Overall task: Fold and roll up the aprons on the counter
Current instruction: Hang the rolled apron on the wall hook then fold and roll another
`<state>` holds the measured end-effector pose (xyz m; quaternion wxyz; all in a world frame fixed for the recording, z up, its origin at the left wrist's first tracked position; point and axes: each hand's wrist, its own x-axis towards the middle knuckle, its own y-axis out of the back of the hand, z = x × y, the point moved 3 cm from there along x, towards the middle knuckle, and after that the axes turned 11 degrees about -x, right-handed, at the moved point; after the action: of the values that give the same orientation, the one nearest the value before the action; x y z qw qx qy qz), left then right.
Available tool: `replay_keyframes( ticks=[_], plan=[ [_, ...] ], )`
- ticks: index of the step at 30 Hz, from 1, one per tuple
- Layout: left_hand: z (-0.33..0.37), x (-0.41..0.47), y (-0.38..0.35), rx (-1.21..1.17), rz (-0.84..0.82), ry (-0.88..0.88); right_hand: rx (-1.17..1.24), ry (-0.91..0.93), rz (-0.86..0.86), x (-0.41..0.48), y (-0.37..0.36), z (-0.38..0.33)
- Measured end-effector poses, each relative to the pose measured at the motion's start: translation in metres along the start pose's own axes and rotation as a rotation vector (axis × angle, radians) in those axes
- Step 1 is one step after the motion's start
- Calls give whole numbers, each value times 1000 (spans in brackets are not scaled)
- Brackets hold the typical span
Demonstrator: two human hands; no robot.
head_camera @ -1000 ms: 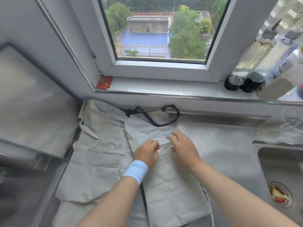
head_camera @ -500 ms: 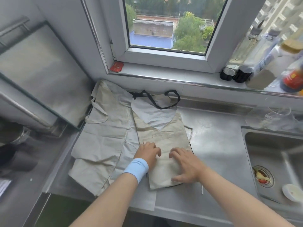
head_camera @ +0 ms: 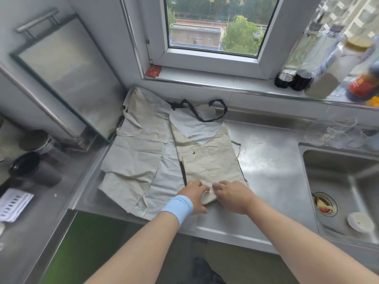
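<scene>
Both hands sit at the near end of the folded apron (head_camera: 209, 160). The left hand (head_camera: 194, 194), with a light blue wristband (head_camera: 178, 208), and the right hand (head_camera: 231, 194) have their fingers curled over the hem, gripping it where the cloth bunches up slightly between them. This beige apron lies lengthwise on the stainless steel desk (head_camera: 270, 165), folded into a narrow panel. Its black neck strap (head_camera: 205, 113) loops at the far end, against the wall under the window sill (head_camera: 205, 78).

Just to its left, and partly under it, a second apron (head_camera: 139, 156) lies spread out and creased, reaching to the desk's left edge.

At the right end of the desk is a sunken sink (head_camera: 348, 181). Its drain strainer (head_camera: 325, 203) holds food scraps, and a small white dish (head_camera: 360, 222) sits near it in the basin.

A red packet (head_camera: 153, 70) rests at the sill's left corner, and several bottles (head_camera: 307, 64) stand grouped at its right end. The window (head_camera: 213, 23) looks out on trees and a rooftop.

On the left, a metal-framed panel (head_camera: 61, 66) with a bar handle leans over a lower surface. A dark cup (head_camera: 26, 165) and a printed paper (head_camera: 12, 203) lie on that surface.
</scene>
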<state>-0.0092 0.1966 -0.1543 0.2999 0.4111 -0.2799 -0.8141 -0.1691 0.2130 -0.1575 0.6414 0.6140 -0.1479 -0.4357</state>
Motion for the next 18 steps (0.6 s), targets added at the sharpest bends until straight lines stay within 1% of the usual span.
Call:
replay_keyframes(
  ticks=[2,3,4,7,8,9,10,12,13,15,17,18],
  plan=[
    [4,-7,7,27,-22,24,-22,-78,23,-1,11,-1],
    [7,-10,12,47,-21,18,9,-119,-4,-2,17,0],
    [9,-11,16,61,-18,14,61,-147,1,-1,22,1],
    [15,-20,35,89,6,30,221,-202,116,-10,43,5],
    [15,-23,42,77,12,44,274,-212,120,-13,49,8],
    [15,-26,50,60,6,64,294,-220,72,-17,55,10],
    [14,-30,57,45,-12,87,259,-222,-17,-19,60,12],
    [14,-38,69,33,-98,149,193,-231,-255,-23,68,17],
    [15,-44,76,40,-146,178,242,-248,-372,-26,72,21],
    [13,-52,86,23,-213,232,465,-290,-544,-31,78,31],
    [10,-53,95,-112,-222,274,637,-302,-618,-34,85,39],
    [7,-53,99,-209,-212,302,688,-305,-610,-34,88,43]
  ],
)
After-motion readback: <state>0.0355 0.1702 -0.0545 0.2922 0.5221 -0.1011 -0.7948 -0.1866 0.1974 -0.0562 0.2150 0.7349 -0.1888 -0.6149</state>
